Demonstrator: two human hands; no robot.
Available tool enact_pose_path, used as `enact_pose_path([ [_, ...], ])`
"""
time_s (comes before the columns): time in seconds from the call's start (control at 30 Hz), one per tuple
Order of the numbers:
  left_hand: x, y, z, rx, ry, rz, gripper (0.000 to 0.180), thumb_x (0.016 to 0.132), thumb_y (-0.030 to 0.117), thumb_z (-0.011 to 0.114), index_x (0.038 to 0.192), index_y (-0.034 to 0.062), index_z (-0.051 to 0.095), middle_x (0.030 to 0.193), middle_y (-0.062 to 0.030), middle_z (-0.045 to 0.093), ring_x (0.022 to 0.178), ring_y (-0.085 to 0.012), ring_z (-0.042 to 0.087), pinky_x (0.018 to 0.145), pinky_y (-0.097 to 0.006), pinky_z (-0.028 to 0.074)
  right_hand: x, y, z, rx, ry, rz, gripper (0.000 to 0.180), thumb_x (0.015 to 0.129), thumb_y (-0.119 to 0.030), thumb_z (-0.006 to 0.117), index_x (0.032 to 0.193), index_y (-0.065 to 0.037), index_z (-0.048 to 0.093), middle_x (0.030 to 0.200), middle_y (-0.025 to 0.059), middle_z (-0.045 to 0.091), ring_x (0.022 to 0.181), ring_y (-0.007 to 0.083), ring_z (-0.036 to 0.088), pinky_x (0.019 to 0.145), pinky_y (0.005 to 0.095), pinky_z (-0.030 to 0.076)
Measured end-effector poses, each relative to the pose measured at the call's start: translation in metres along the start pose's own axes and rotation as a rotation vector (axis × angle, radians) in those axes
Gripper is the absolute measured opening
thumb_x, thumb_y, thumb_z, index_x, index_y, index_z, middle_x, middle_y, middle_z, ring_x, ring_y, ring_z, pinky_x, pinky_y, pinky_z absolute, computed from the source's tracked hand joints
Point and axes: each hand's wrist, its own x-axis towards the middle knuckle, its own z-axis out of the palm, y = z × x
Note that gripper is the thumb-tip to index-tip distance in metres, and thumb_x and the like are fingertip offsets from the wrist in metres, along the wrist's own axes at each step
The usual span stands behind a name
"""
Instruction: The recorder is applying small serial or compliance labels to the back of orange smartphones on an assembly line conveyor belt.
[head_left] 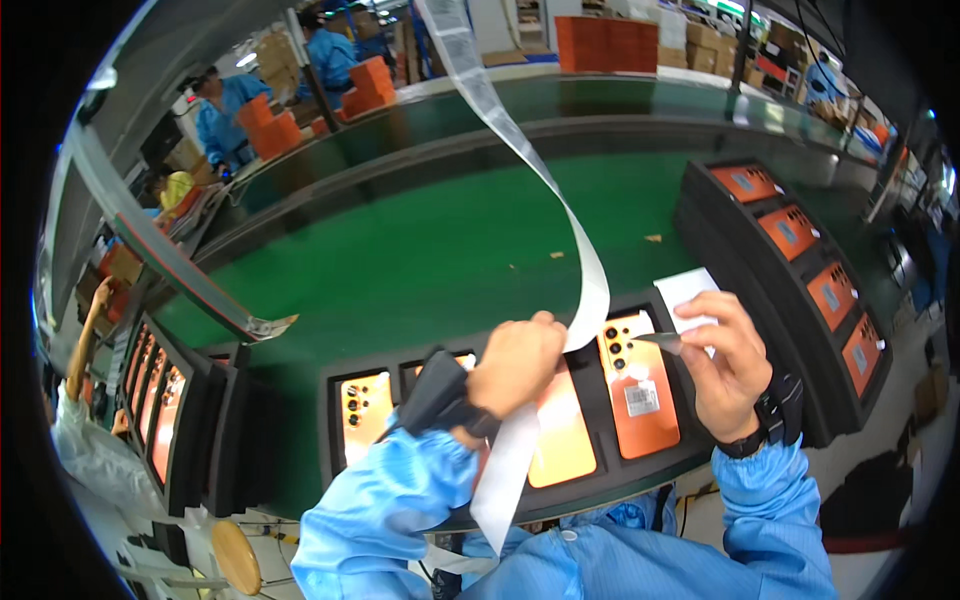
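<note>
My left hand (520,365) is closed in a fist on a long white label strip (585,270). The strip hangs down from the top edge, passes the hand and comes out below it. My right hand (728,360) pinches pointed metal tweezers (660,342), their tip by the camera lenses of an orange phone (648,425) that lies back up and bears a white sticker (641,398). A black foam tray (590,395) holds this phone and several others. My left hand and forearm partly cover the middle phones, including one orange phone (562,430).
A white card (686,292) lies behind my right hand. To the right stands a stack of black foam trays (780,300) with orange phones, to the left another stack (215,430). A green conveyor belt (430,240) runs behind. Co-workers in blue (325,55) are beyond it.
</note>
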Motion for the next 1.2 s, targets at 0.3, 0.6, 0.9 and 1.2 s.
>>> enact_pose_path([
  [0.3,-0.090,0.093,-0.060,-0.168,-0.229,0.104,0.011,0.067,0.008,0.058,0.076,0.0025,0.053,0.070,-0.0114,0.053,0.053,-0.0259,0.058,0.045,-0.037,0.047,-0.029,0.031,0.004,0.237,-0.111,0.603,0.008,0.080,0.001,0.062,0.088,0.003,0.062,0.081,0.0083,0.062,0.075,0.0141,0.059,0.067,0.0253,0.046],
  [0.6,-0.101,0.154,-0.055,-0.247,-0.065,0.165,0.009,0.065,0.016,0.056,0.064,0.0066,0.056,0.062,-0.0071,0.048,0.047,-0.0172,0.052,0.043,-0.030,0.038,-0.044,0.013,0.065,0.362,-0.874,0.569,0.009,0.080,-0.009,0.066,0.084,-0.001,0.063,0.075,0.0048,0.059,0.064,0.0143,0.055,0.058,0.0260,0.043],
  [0.9,-0.102,0.155,-0.046,-0.331,0.022,0.152,0.011,0.064,0.018,0.056,0.063,0.0068,0.056,0.061,-0.0057,0.049,0.047,-0.0162,0.051,0.045,-0.030,0.037,-0.048,0.017,0.075,0.355,-0.929,0.490,0.010,0.079,-0.008,0.065,0.082,0.000,0.061,0.069,0.0065,0.057,0.054,0.0141,0.050,0.050,0.0270,0.039],
  [1.2,-0.100,0.155,-0.046,-0.327,0.026,0.164,0.011,0.065,0.019,0.056,0.062,0.0078,0.055,0.060,-0.0042,0.048,0.046,-0.0152,0.050,0.046,-0.029,0.036,-0.048,0.021,0.073,0.360,-0.966,0.504,0.010,0.081,-0.009,0.064,0.082,0.001,0.061,0.070,0.0073,0.058,0.055,0.0149,0.051,0.050,0.0274,0.040],
])
